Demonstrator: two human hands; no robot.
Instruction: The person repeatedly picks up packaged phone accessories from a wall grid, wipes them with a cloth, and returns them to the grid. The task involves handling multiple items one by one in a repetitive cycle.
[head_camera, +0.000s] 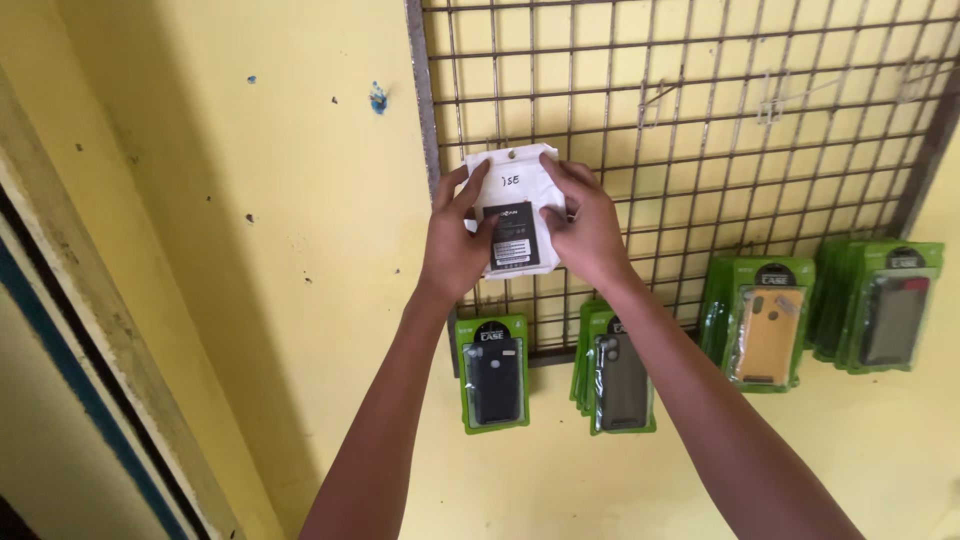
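Both hands hold a white packet against the wire grid.

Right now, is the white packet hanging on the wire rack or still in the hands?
In the hands: left hand and right hand grip the white packet against the wire rack; whether a hook holds it, cannot tell.

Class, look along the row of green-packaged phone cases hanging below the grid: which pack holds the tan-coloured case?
The third pack from the left; its case is tan, while the others hold dark cases.
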